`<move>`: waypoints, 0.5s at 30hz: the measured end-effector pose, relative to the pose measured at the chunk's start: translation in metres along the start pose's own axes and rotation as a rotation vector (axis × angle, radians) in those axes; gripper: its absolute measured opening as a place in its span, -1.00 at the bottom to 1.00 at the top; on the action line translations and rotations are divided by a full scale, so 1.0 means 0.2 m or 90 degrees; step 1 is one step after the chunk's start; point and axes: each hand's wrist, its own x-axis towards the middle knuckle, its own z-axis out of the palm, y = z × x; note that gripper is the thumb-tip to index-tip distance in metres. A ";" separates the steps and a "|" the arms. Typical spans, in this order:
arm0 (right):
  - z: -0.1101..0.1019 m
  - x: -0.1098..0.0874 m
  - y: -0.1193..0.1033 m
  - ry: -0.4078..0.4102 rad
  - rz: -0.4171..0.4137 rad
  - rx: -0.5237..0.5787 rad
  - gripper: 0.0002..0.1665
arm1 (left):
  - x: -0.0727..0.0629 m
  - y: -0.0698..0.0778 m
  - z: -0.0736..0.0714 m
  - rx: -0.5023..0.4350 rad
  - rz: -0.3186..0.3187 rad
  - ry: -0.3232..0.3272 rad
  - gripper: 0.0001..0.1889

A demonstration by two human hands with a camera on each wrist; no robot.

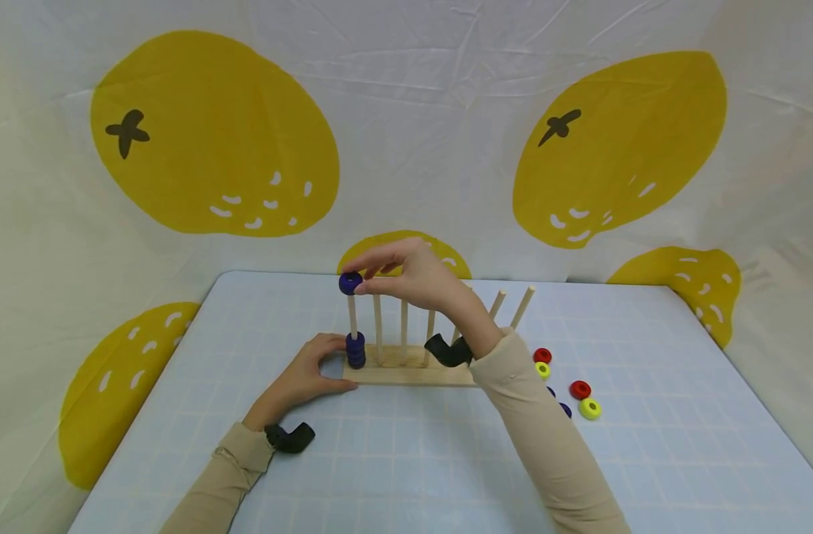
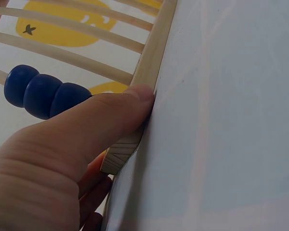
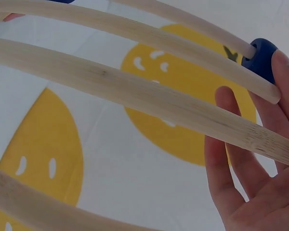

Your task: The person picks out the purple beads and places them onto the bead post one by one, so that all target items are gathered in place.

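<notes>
My right hand pinches a blue ring bead between thumb and fingertips at the top of the leftmost peg. In the right wrist view, the peg's end meets the hole of that blue bead. Lower on the same peg sits a stack of several blue beads. The left hand grips the left end of the wooden base. The left wrist view shows its thumb along the base's edge, with the other fingers partly hidden on the far side.
Several bare pegs rise from the base, some behind the right forearm. To the right lie loose beads: red ones, yellow ones and blue ones partly behind the sleeve. A lemon-print cloth hangs behind the table.
</notes>
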 end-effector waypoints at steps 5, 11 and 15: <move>0.00 0.00 0.00 -0.005 0.006 -0.009 -0.69 | 0.00 0.00 0.00 0.002 0.009 0.005 -0.36; 0.00 0.00 0.00 -0.010 0.009 -0.015 -0.66 | 0.00 0.01 0.00 -0.002 0.001 0.000 -0.36; 0.00 -0.01 0.00 -0.004 0.003 -0.008 -0.68 | 0.00 0.01 0.00 -0.005 -0.017 -0.010 -0.35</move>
